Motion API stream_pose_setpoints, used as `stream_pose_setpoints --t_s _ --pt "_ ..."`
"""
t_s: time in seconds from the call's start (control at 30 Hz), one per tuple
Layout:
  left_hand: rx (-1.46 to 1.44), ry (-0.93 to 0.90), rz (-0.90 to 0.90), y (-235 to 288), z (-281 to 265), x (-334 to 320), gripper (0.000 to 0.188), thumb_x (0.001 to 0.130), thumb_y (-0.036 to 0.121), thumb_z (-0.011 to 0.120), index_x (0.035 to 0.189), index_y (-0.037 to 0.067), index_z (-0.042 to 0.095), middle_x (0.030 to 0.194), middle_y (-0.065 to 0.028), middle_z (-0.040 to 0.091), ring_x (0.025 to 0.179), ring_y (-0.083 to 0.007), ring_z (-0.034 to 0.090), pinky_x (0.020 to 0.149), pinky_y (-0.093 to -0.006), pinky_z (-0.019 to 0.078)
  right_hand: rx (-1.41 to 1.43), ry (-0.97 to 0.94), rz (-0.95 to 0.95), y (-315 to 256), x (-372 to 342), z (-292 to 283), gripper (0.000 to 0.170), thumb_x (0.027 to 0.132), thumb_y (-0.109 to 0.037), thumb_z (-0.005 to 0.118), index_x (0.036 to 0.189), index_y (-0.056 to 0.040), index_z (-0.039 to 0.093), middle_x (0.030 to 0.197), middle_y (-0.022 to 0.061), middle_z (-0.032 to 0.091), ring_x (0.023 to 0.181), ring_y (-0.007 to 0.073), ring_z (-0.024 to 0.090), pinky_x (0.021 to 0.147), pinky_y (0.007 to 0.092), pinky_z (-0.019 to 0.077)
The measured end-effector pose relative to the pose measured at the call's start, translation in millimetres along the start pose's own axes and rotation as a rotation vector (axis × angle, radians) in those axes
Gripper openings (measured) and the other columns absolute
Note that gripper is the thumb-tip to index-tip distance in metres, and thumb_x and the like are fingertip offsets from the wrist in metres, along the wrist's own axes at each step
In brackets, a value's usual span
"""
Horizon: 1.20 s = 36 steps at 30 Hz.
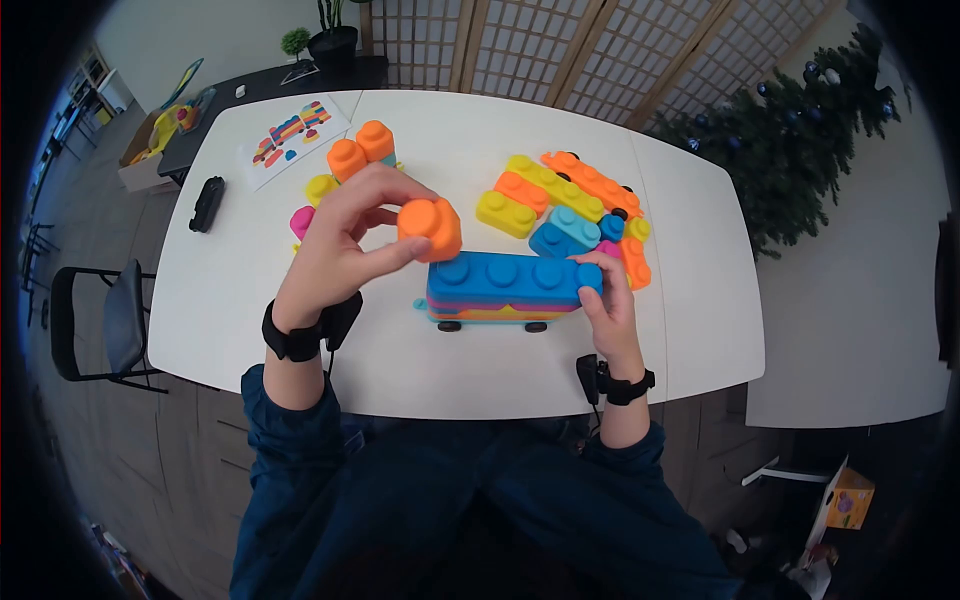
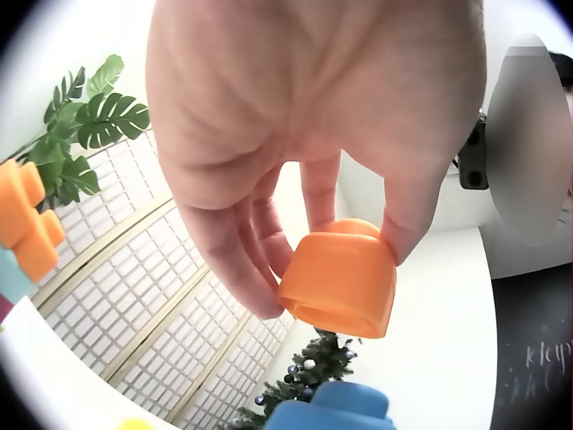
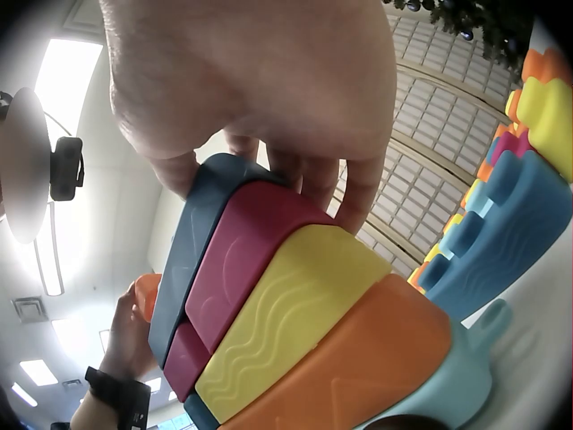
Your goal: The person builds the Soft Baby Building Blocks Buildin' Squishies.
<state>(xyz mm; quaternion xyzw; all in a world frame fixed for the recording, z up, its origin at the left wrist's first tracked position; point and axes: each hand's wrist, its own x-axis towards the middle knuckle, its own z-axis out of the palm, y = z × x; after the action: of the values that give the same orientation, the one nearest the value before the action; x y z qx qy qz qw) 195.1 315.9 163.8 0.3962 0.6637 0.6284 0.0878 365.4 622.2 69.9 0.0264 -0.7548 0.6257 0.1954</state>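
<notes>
My left hand (image 1: 345, 245) pinches a small orange toy block (image 1: 432, 230) between thumb and fingertips. It holds the block just above the left end of a long blue block (image 1: 505, 278), which tops a stack of toy blocks in the middle of the table. Magenta, yellow and orange blocks (image 3: 358, 349) form the layers below it, on a light blue wheeled base (image 3: 474, 372). My right hand (image 1: 615, 310) grips the right end of the blue block, thumb on the near side and fingers on the far side.
Several yellow, orange, blue and magenta blocks (image 1: 520, 190) lie beyond the stack at the right, beside an orange wheeled base (image 1: 595, 185). More orange blocks (image 1: 362, 150) stand behind my left hand. A picture sheet (image 1: 295, 140) and a black object (image 1: 207, 205) lie on the white table's (image 1: 240, 310) left side.
</notes>
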Motion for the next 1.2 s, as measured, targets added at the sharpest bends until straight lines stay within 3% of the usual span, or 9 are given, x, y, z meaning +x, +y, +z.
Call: stream_pose_setpoints --t_s 0.1,0.43,0.83,0.9,0.93,1.03,1.07,1.13,1.2 --pt "0.163 -0.142 0.029 10 10 0 0.038 0.084 0.02 0.083 0.117 0.007 0.069 0.116 -0.0068 0.062 0.107 -0.0193 0.063 0.094 -0.0313 0.0534 -0.004 0.009 -0.01 -1 1 3 0.038 0.099 -0.019 0.066 0.131 -0.0041 0.054 0.129 0.0071 0.058 0.117 0.0172 0.056 0.105 0.0321 0.0417" --pt "0.236 -0.117 0.128 -6 22 -8 0.032 0.082 0.019 0.085 0.11 0.007 0.073 0.103 -0.0048 0.066 0.093 -0.0176 0.064 0.084 -0.0292 0.0527 -0.001 0.001 -0.002 0 2 5 0.038 0.099 -0.019 0.067 0.131 -0.0035 0.054 0.129 0.0073 0.058 0.117 0.0167 0.056 0.105 0.0314 0.0415" --pt "0.121 -0.194 0.03 -14 17 -16 0.046 0.086 0.021 0.083 0.127 0.007 0.069 0.116 -0.008 0.063 0.107 -0.0201 0.062 0.095 -0.0329 0.0527 0.008 -0.009 -0.001 4 -1 3 0.042 0.099 -0.021 0.067 0.134 -0.0043 0.053 0.131 0.0079 0.058 0.119 0.0181 0.055 0.106 0.0327 0.041" --pt "0.179 -0.213 0.015 -12 17 -19 0.066 0.081 0.025 0.087 0.14 0.009 0.061 0.123 -0.008 0.063 0.116 -0.021 0.061 0.099 -0.0352 0.0528 -0.003 -0.015 0.001 2 -1 1 0.044 0.099 -0.022 0.067 0.137 -0.0046 0.052 0.132 0.0086 0.059 0.121 0.0193 0.056 0.108 0.0334 0.041" --pt "0.182 -0.212 0.021 -11 20 -22 0.066 0.081 0.025 0.087 0.14 0.009 0.061 0.123 -0.008 0.063 0.116 -0.021 0.061 0.099 -0.0352 0.0528 0.012 -0.038 0.019 -2 0 -1 0.049 0.097 -0.021 0.07 0.139 -0.0053 0.052 0.132 0.0095 0.06 0.122 0.02 0.057 0.109 0.0347 0.0415" --pt "0.221 -0.084 -0.051 -20 28 -42 0.096 0.07 0.025 0.094 0.152 0.011 0.045 0.121 -0.011 0.067 0.11 -0.0266 0.066 0.096 -0.0357 0.0553 -0.063 -0.104 0.086 -12 -1 -2 0.06 0.09 -0.019 0.078 0.143 -0.0058 0.051 0.134 0.0113 0.062 0.125 0.0223 0.059 0.11 0.0371 0.0431" --pt "0.222 -0.084 -0.05 -25 29 -44 0.096 0.07 0.025 0.094 0.152 0.011 0.045 0.121 -0.011 0.067 0.11 -0.0266 0.066 0.096 -0.0357 0.0553 -0.156 -0.148 0.14 -13 -2 -3 0.067 0.086 -0.017 0.083 0.143 -0.0056 0.051 0.134 0.0123 0.063 0.126 0.0237 0.06 0.11 0.0383 0.0442" --pt "0.33 -0.151 -0.248 -33 34 -48 0.085 0.073 0.021 0.093 0.145 0.008 0.05 0.121 -0.0125 0.067 0.108 -0.0276 0.067 0.091 -0.0372 0.0585 -0.261 -0.204 0.148 6 -2 -5 0.067 0.083 -0.016 0.085 0.141 -0.005 0.053 0.133 0.0126 0.064 0.123 0.0249 0.062 0.107 0.0379 0.047" --pt "0.337 -0.153 -0.254 -43 35 -49 0.078 0.074 0.016 0.091 0.142 0.007 0.052 0.121 -0.0128 0.067 0.107 -0.0279 0.068 0.089 -0.0372 0.0599 -0.364 -0.258 0.152 15 -2 -5 0.067 0.08 -0.014 0.088 0.139 -0.0043 0.055 0.131 0.0128 0.065 0.119 0.0261 0.064 0.103 0.0376 0.0498"
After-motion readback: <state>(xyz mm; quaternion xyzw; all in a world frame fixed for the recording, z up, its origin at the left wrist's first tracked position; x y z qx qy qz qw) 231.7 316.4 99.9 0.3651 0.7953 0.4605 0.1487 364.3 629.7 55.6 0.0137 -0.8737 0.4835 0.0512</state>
